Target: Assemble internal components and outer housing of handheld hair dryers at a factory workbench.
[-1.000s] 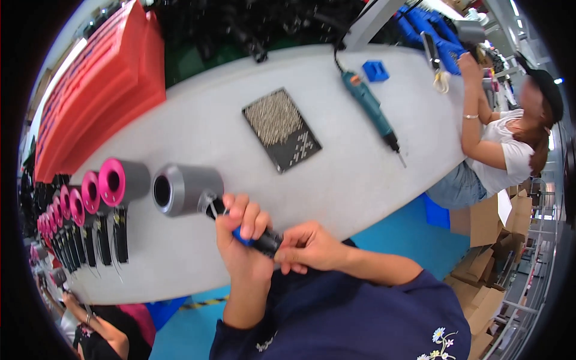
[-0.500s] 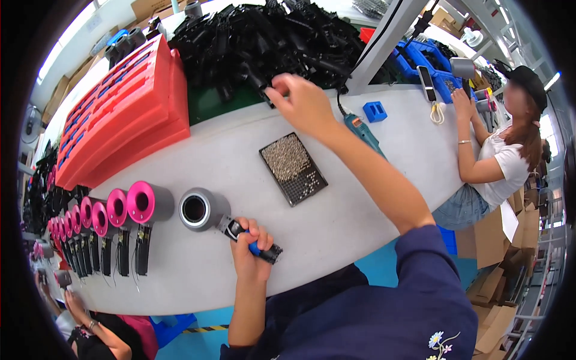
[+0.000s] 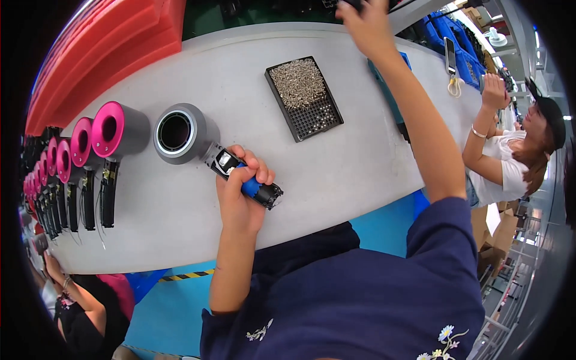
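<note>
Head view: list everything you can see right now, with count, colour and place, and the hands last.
Grey hair-dryer body with dark handle: one, lying on the table, left of centre.
Pink-ringed hair-dryer bodies: a row, count unclear, along the left edge.
Black tray of small silver screws: one, table centre, far side.
White worktable: one, across the middle.
Red moulded plastic trays: a stack, top left.
Blue bins: several, top right.
Co-worker in a white shirt: one, right edge.
Another person's arm: one, bottom left.
Left hand: wrapped around the dryer handle.
Right hand: reaching up past the table's far edge; its grip is cut off.
</note>
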Tool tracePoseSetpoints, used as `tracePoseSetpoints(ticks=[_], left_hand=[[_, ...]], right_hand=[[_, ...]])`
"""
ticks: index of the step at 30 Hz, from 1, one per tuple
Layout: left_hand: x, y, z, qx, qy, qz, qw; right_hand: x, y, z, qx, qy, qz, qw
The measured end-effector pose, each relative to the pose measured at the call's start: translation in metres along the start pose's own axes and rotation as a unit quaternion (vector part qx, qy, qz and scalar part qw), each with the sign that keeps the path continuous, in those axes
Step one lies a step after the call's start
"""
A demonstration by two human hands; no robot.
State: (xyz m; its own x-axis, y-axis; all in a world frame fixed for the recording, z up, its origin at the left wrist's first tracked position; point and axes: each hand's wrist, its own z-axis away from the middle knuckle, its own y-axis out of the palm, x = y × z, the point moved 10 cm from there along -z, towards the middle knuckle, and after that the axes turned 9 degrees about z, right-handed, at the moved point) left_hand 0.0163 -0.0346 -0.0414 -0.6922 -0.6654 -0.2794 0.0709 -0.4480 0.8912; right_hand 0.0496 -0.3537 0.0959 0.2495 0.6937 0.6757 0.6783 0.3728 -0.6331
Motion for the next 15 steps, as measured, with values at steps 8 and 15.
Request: tracePoseSetpoints(ticks=[8,15], left_hand=[[0.003,0.0,0.001,0.026,-0.014,0.048,0.998],[0.001,0.005,-0.002,0.066,0.001,0.1,0.993]], right_hand=[[0.051,0.036,0.284,0.382,0.384,-0.452,0.709],[0.12,0.035,0.258,0.241,-0.009,-0.05,0.969]])
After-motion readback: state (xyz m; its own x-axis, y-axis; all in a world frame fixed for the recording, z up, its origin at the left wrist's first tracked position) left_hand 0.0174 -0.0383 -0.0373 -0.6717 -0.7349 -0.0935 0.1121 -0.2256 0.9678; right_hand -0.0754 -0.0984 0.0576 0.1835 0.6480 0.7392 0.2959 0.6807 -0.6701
